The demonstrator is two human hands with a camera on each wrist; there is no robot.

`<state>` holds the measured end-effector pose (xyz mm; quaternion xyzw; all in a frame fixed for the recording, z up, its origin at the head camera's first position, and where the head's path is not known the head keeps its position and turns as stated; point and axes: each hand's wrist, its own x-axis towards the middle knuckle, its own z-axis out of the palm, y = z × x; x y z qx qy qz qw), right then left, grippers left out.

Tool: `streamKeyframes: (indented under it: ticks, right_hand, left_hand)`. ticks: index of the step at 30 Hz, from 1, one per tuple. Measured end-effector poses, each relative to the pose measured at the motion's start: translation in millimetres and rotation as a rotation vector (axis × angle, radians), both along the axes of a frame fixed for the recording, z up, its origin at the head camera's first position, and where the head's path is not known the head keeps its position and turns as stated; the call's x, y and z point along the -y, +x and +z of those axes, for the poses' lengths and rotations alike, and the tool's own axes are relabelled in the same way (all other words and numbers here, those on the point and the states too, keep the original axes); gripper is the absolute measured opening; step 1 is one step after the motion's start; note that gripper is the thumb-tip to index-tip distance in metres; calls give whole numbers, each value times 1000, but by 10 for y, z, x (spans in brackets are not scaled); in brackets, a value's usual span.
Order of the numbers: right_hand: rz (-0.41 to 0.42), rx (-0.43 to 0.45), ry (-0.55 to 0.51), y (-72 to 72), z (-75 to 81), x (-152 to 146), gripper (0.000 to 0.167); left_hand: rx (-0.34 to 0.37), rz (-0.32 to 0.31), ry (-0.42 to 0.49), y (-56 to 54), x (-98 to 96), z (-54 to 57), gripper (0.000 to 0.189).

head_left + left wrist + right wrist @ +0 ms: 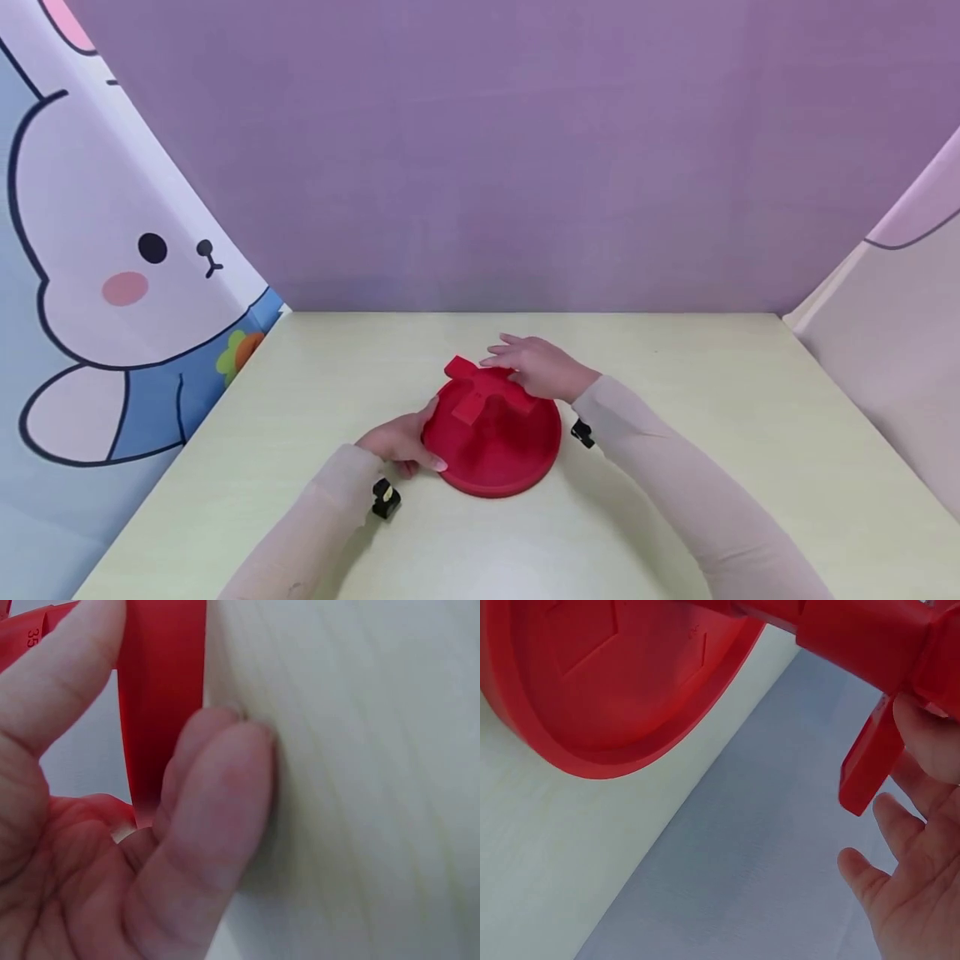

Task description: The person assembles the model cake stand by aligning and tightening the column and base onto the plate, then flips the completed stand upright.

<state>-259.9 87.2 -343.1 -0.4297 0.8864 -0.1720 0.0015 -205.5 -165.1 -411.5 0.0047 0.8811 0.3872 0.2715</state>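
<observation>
A red toy stand with a round base (495, 467) stands on the table, a post rising from it to a cross-shaped top (480, 392) with several flat arms. My left hand (405, 435) grips the left edge of the base, thumb and fingers spread round its rim; the red rim (165, 697) fills the space between them in the left wrist view. My right hand (543, 367) is at the far right of the top, partly covering it. In the right wrist view, thumb and index finger lie on either side of one arm (870, 761), while the other fingers extend past it.
The pale table (262, 500) ends at a purple cloth wall (487, 167). A cloth with a cartoon rabbit (97, 208) hangs at the left, a pale one (892, 350) at the right. A small black device (386, 498) sits by my left wrist, another (582, 432) by my right.
</observation>
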Motion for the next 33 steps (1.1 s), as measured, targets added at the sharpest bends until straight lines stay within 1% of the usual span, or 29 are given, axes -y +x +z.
streamKeyframes:
  ticks: [4,9,13,18,23,25,27,29,31,33]
  right_hand:
    - [-15,18,4,-13,-22,-10,46]
    - [9,29,-44,-31,-37,-18,43]
    - [37,-21,-42,-62,-34,-32,42]
    - [47,-77,-4,-92,1,-37,39]
    - [15,-103,48,-89,26,-18,39]
    - [2,-107,52,-84,18,-18,39]
    - [-2,-90,32,-83,1,-28,39]
    - [-17,-52,5,-88,-33,-44,42]
    - [-51,-8,-22,-96,-71,-79,49]
    - [-103,22,-52,-103,-104,-125,56]
  left_hand:
    - [-1,-7,6,-1,-9,-11,114]
    - [-9,-14,4,-2,-13,-11,114]
    - [-13,-17,17,2,-21,1,114]
    - [-21,-21,16,5,-36,22,113]
    - [-37,-35,5,-17,-32,19,113]
    - [-43,-41,-1,-27,-27,11,113]
    - [-43,-43,-14,-31,-24,4,113]
    - [-40,-42,-22,-30,-20,-4,113]
    - [-38,-49,-20,-30,-15,-13,113]
    - [-36,-59,-18,-28,-5,-15,112]
